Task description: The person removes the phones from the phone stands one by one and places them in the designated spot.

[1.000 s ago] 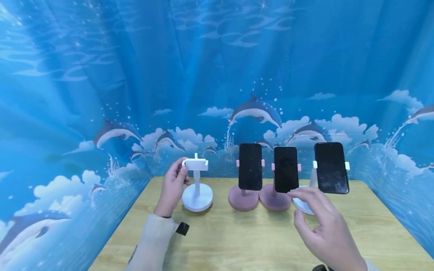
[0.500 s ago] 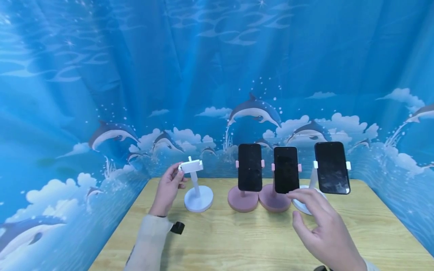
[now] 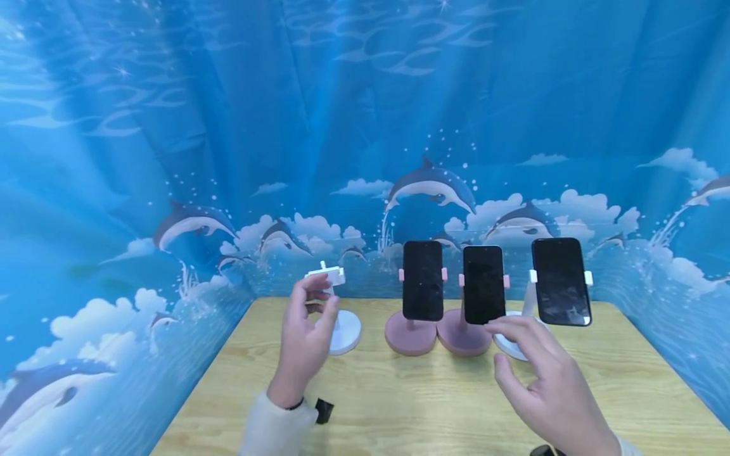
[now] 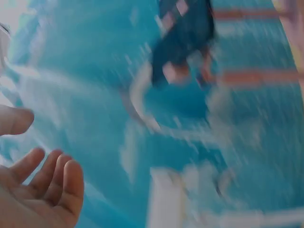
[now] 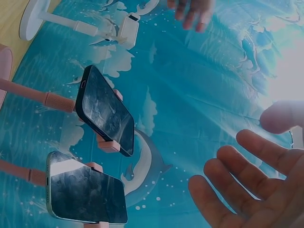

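An upright white phone stand (image 3: 346,334) with no phone in its clamp (image 3: 336,276) is on the left of the table. My left hand (image 3: 304,351) hovers before it, overlapping the clamp and base. In the left wrist view its fingers (image 4: 47,185) are loosely bent, apart from the blurred white stand. My right hand (image 3: 550,383) is raised in front of the phones, fingers relaxed and holding nothing. Its fingertips overlap the lower corner of the middle phone (image 3: 483,285) in the head view; in the right wrist view its fingers (image 5: 228,175) are apart from the phones.
Two pink stands (image 3: 410,339) side by side hold the middle phone and a left phone (image 3: 422,280). Another white stand holds a right phone (image 3: 563,282), its base partly hidden by my right hand. Behind the wooden table (image 3: 399,405) hangs a blue dolphin-print curtain (image 3: 342,126).
My left hand tilted the white clamp slightly, then let go of it and moved right and nearer, in front of the stand. My right hand has barely moved.
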A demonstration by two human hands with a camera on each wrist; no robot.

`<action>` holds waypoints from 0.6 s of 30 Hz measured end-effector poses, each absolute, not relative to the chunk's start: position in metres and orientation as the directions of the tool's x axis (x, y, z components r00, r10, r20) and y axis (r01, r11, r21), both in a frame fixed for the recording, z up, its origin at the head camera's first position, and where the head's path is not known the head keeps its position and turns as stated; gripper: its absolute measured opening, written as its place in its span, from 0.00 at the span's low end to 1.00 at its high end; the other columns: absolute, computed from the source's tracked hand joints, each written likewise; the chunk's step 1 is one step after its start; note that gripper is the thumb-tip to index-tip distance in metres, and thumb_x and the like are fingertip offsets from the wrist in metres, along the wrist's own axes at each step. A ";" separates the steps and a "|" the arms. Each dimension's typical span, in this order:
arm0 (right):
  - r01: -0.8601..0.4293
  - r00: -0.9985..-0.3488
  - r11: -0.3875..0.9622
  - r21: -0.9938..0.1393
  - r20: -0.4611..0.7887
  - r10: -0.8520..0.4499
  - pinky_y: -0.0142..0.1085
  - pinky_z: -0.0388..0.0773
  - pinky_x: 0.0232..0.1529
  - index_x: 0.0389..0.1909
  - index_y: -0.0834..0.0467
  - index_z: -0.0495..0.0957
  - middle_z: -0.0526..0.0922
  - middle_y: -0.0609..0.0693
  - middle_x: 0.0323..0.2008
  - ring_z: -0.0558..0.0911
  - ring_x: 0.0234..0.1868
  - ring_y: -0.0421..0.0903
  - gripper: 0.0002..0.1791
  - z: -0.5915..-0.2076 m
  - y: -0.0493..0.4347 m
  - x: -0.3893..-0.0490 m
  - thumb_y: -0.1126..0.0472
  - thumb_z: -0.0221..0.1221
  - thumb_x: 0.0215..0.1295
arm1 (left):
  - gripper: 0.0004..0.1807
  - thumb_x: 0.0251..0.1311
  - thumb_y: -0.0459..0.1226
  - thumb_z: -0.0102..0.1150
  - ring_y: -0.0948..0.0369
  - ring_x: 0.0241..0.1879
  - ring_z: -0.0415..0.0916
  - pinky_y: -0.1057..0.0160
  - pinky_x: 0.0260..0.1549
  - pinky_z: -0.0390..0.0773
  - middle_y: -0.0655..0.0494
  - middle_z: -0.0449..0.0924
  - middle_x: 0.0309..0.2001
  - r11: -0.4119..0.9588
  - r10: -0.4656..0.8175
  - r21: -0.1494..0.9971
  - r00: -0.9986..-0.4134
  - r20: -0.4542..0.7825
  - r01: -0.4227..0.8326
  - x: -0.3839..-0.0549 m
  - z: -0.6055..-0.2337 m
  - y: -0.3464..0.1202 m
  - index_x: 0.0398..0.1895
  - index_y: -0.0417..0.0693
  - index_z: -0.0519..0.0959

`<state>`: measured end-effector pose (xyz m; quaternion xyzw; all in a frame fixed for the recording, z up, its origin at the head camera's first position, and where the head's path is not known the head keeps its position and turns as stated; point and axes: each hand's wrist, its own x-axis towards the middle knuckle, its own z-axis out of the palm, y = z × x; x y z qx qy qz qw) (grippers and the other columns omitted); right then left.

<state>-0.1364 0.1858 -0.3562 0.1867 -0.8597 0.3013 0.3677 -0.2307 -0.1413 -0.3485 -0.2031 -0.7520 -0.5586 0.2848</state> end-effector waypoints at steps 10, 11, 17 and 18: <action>-0.586 -0.623 0.722 -0.368 0.774 -0.111 0.14 0.65 0.58 0.57 0.47 0.81 0.82 0.44 0.55 0.78 0.54 0.39 0.30 -0.357 0.188 -0.137 0.75 0.67 0.55 | 0.19 0.70 0.34 0.63 0.59 0.49 0.79 0.60 0.46 0.82 0.58 0.80 0.51 0.215 0.233 0.697 -0.728 0.644 0.685 -0.184 -0.342 -0.094 0.61 0.49 0.75; -0.588 -0.620 0.723 -0.363 0.776 -0.116 0.14 0.65 0.58 0.57 0.48 0.81 0.82 0.44 0.55 0.78 0.54 0.40 0.30 -0.356 0.189 -0.137 0.75 0.67 0.55 | 0.19 0.70 0.34 0.63 0.59 0.48 0.78 0.60 0.46 0.82 0.59 0.80 0.51 0.222 0.243 0.705 -0.738 0.629 0.674 -0.184 -0.342 -0.092 0.61 0.50 0.75; -0.597 -0.618 0.716 -0.361 0.776 -0.124 0.15 0.64 0.58 0.57 0.48 0.81 0.82 0.44 0.55 0.79 0.53 0.39 0.30 -0.353 0.189 -0.134 0.75 0.67 0.55 | 0.19 0.69 0.34 0.64 0.56 0.48 0.79 0.59 0.47 0.82 0.58 0.80 0.51 0.237 0.259 0.735 -0.770 0.583 0.636 -0.186 -0.344 -0.089 0.61 0.49 0.75; -0.598 -0.620 0.715 -0.362 0.775 -0.126 0.15 0.64 0.59 0.57 0.48 0.81 0.82 0.43 0.55 0.79 0.54 0.39 0.30 -0.352 0.189 -0.134 0.75 0.67 0.55 | 0.19 0.69 0.34 0.64 0.56 0.48 0.79 0.59 0.47 0.82 0.58 0.81 0.51 0.239 0.262 0.739 -0.775 0.575 0.629 -0.186 -0.344 -0.089 0.61 0.49 0.75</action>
